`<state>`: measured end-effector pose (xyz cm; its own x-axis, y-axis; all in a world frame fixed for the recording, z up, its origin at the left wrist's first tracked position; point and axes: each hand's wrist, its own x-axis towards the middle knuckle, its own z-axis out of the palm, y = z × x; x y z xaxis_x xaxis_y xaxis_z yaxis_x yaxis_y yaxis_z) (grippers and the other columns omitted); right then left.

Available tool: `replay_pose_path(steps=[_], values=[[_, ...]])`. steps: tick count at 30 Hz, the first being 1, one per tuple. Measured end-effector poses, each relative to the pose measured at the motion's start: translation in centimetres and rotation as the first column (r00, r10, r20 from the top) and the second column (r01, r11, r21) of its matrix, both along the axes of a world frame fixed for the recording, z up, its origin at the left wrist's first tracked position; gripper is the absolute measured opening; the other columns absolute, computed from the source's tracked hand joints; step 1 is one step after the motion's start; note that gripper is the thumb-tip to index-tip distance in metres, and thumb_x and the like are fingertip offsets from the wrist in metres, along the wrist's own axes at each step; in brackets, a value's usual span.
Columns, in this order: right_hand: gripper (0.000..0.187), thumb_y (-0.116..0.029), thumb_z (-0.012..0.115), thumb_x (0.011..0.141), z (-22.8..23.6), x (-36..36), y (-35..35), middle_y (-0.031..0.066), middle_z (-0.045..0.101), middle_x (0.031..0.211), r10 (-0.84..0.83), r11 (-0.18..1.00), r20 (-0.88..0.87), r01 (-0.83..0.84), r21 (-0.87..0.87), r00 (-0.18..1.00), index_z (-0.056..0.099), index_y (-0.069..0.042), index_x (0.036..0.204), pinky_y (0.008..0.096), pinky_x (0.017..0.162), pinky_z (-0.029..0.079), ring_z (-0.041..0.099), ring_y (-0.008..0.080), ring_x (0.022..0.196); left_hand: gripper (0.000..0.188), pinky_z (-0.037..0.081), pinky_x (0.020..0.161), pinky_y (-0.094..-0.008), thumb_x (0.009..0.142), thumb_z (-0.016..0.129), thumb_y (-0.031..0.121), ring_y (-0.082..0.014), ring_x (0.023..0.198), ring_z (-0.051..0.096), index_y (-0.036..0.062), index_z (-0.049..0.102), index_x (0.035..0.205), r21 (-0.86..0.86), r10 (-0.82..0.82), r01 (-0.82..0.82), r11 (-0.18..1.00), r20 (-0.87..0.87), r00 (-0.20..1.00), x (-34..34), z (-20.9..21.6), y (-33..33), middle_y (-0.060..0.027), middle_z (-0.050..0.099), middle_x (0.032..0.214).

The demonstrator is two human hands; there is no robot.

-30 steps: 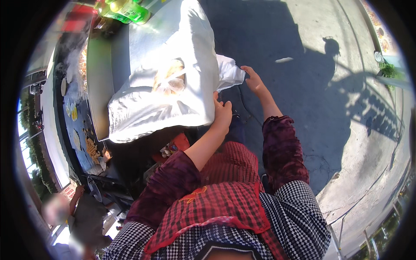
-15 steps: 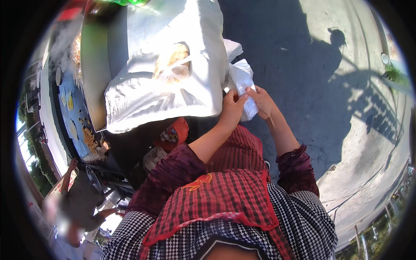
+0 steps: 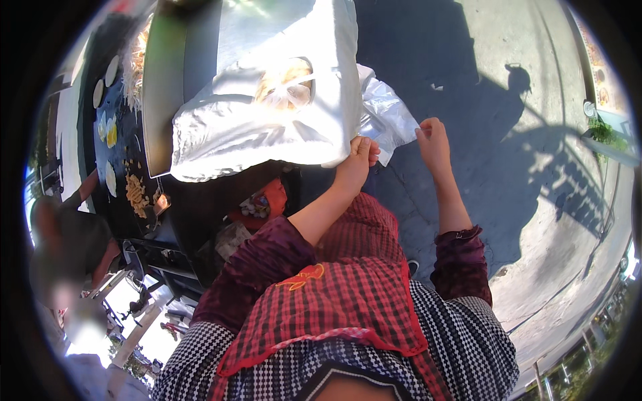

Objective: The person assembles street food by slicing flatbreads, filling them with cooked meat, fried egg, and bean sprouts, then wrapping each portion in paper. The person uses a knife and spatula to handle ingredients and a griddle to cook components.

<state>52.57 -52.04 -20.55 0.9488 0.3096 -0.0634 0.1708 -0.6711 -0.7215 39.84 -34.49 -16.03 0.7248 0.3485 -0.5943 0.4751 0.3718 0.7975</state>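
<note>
A thin white plastic bag is spread out beside the cloth-covered counter. My right hand pinches its right edge between thumb and fingers. My left hand is closed at the bag's lower left edge, with curled fingers that partly hide the grip. Just left of the bag, a white cloth covers the counter top. On that cloth lies a clear knotted plastic bag of round flatbreads, in bright sun.
Left of the counter is a dark griddle with eggs, brown food pieces and a scraper. A red bag sits under the counter. Another person stands at lower left.
The folded plastic bag has been opened out between my hands. My right hand has moved right, away from the left. The other person's arm has shifted toward the griddle.
</note>
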Motion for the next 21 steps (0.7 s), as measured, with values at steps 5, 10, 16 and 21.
replay_pose_path(steps=[5,10,16,21], values=[[0.018,-0.008,0.069,0.09,-3.4,-2.1,2.5,0.0103,0.067,0.095,-0.061,0.993,-0.083,0.069,0.097,0.995,0.062,-0.003,0.106,0.0362,0.076,0.053,0.067,0.0228,0.083,0.031,0.052,0.082,-0.0283,0.108,0.047,0.029,-0.0133,0.09,0.06,0.0036,0.063,0.113,-0.025,0.066,-0.065,0.998,0.019,0.998,0.2,0.6,-0.3,-0.0054,0.067,0.107],[0.02,-0.015,0.075,0.087,-9.6,1.7,8.9,0.0094,0.067,0.101,-0.193,0.98,0.2,0.199,-0.01,0.961,0.07,-0.007,0.105,0.043,0.081,0.052,0.064,0.0288,0.094,0.035,0.051,0.085,-0.0284,0.109,0.046,0.03,-0.0132,0.096,0.059,0.0036,0.062,0.126,-0.046,0.066,-0.066,0.997,-0.015,0.998,0.2,1.2,-0.1,-0.0055,0.065,0.118],[0.025,-0.028,0.081,0.082,-8.9,1.9,7.0,0.011,0.067,0.108,-0.036,0.976,0.2,0.077,-0.203,0.979,0.073,-0.004,0.086,0.0459,0.08,0.05,0.063,0.0313,0.101,0.032,0.051,0.085,-0.0276,0.108,0.048,0.027,-0.0127,0.098,0.059,0.0038,0.062,0.125,-0.057,0.032,-0.033,0.998,-0.008,0.999,-0.6,1.1,0.4,-0.0044,0.065,0.12],[0.032,-0.025,0.078,0.089,-7.6,-2.9,-5.9,0.0109,0.067,0.116,-0.118,0.991,-0.184,0.104,-0.087,0.976,0.069,0.005,0.087,0.0331,0.078,0.05,0.065,0.0207,0.088,0.023,0.05,0.08,-0.0262,0.105,0.052,0.019,-0.0103,0.09,0.058,0.0062,0.065,0.117,-0.019,-0.17,0.17,0.985,-0.006,0.985,-0.7,3.5,0.2,-0.0022,0.064,0.108]])
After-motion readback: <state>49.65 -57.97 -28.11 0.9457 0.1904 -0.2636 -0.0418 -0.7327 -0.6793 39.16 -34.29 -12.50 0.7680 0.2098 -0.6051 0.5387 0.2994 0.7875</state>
